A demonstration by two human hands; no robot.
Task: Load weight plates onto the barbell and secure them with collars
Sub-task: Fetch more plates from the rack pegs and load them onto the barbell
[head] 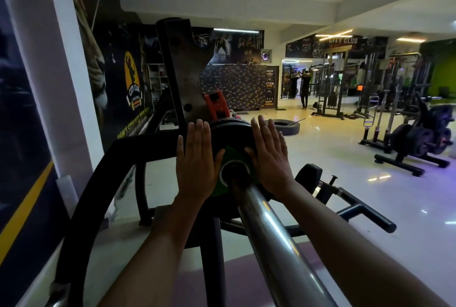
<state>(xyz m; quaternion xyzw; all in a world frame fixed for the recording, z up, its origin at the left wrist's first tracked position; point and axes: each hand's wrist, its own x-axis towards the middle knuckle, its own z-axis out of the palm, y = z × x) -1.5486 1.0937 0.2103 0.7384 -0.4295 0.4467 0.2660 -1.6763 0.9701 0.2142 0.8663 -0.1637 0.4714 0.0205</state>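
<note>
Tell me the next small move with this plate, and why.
Probably press the plate home along the barbell sleeve with both palms: the left hand and right hand lie flat on its face either side of the bar, and no collar is on the sleeve yet. Whether it is fully seated cannot be told.

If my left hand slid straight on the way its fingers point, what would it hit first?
Probably the worn metal upright, just beyond the left hand, which lies flat on the weight plate; depth is unclear.
</note>
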